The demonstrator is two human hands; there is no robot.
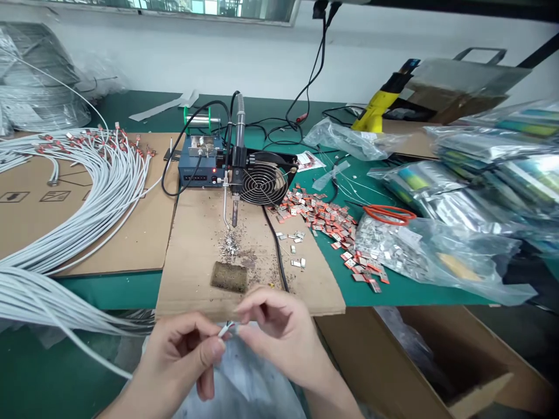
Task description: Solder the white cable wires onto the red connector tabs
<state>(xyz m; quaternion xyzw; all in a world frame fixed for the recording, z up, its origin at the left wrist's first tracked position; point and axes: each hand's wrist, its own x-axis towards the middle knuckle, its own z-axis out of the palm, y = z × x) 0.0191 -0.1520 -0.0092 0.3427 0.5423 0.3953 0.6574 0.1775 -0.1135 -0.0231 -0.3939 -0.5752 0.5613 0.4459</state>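
My left hand (186, 355) pinches the stripped end of a white cable (224, 330) between thumb and forefinger, in front of the cardboard's near edge. Short thin wires stick out of the cable's tip, a dark one and a reddish one among them. The thumb and forefinger of my right hand (279, 334) close around these wires, its other fingers curled. Beyond my hands lies a brown rectangular pad (229, 276). A soldering iron (236, 215) stands tip down in its holder, with a thin bent tube beside it, above a pile of solder bits (231, 244).
At left, a large bundle of white cables (109, 203) lies with small connectors on its ends. A blue control box (200, 169) and a black fan (262, 183) stand behind. Many orange-and-metal connectors (332, 221) lie to the right, beside a plastic bag of metal parts (393, 247).
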